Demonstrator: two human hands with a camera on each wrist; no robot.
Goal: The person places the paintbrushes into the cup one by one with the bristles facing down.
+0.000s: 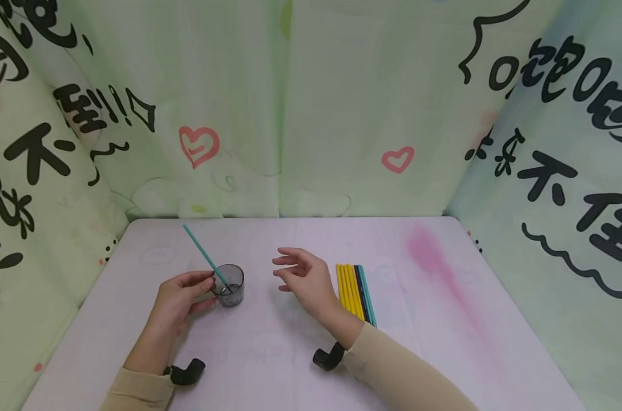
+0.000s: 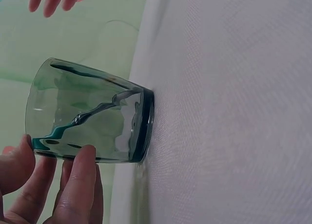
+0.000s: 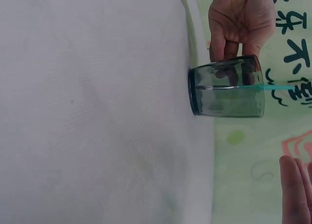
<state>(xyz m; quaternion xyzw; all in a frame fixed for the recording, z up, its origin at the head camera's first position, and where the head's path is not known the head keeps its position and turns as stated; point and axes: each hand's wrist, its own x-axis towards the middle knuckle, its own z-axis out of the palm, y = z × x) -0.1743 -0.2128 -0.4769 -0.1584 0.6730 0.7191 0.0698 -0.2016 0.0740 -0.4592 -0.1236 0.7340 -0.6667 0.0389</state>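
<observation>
A smoky clear drinking glass [image 1: 235,297] stands on the table, with a thin teal stick [image 1: 202,249] leaning in it towards the back left. Through the glass wall in the right wrist view, the stick's lower part looks silvery grey. My left hand [image 1: 180,299] holds the glass from its left side, thumb and fingers against the wall near the rim. To the right of the glass, my right hand [image 1: 306,282] hovers over the table with fingers loosely bent and nothing in them. Beyond its wrist lies a row of thin sticks [image 1: 349,288], yellow, navy and teal, their near ends hidden behind the forearm.
A white cloth with a pink streak [image 1: 439,268] covers the table [image 1: 270,365]. Pale green curtains with black lettering and red hearts hang close around its back and sides. A black wrist camera mount [image 1: 188,372] juts from the left wrist, another [image 1: 327,358] from the right.
</observation>
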